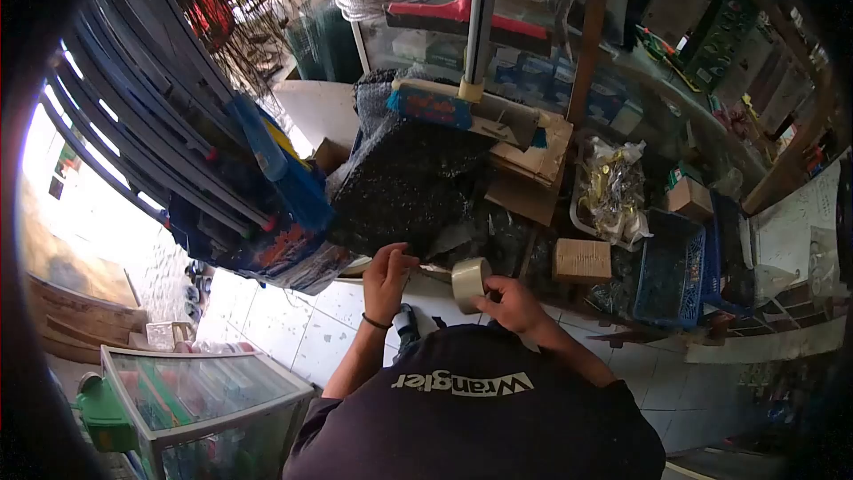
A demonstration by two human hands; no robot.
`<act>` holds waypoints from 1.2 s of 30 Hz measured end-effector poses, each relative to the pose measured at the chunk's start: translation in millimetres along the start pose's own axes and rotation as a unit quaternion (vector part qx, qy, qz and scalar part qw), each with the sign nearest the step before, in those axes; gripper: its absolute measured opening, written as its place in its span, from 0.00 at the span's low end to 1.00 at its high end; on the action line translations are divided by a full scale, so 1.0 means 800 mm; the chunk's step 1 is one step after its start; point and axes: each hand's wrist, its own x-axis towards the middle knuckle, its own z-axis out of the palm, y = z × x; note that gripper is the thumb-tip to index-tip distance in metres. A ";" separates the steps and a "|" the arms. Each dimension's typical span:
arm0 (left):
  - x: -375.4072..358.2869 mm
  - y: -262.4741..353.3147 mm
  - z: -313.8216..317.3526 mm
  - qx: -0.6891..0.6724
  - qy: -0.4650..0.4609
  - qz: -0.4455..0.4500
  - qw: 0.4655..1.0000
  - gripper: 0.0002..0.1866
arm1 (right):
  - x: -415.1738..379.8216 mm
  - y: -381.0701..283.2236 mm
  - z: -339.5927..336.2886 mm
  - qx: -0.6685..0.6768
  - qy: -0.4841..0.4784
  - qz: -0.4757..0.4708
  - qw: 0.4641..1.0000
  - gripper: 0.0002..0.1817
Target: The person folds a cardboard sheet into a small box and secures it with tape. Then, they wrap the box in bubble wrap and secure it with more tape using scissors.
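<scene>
My right hand grips a roll of packing tape by its right side, with the roll's face turned toward me. To the left of the roll is my left hand, wearing a dark band on the wrist. Its fingers are drawn together near the tips; whatever they may pinch is too small to make out. Just beyond both hands lies a bulky bundle in black bubble wrap. No tape strip can be made out between the roll and my left hand.
A squeegee and a broom head stand behind the bundle. To the right are a cardboard box, a bag of metal parts and a blue basket. Long poles lean at left above a glass case.
</scene>
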 end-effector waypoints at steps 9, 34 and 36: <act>-0.015 0.032 0.008 0.157 0.083 0.251 0.952 0.25 | 0.071 0.091 -0.001 -0.431 0.157 -0.068 0.886 0.09; 0.066 0.042 0.228 0.194 -0.150 0.711 0.659 0.42 | -0.091 0.025 -0.097 0.380 0.110 0.031 0.918 0.15; 0.062 0.037 0.248 0.192 -0.166 0.703 0.664 0.41 | -0.096 0.039 -0.106 0.372 0.129 0.035 0.919 0.11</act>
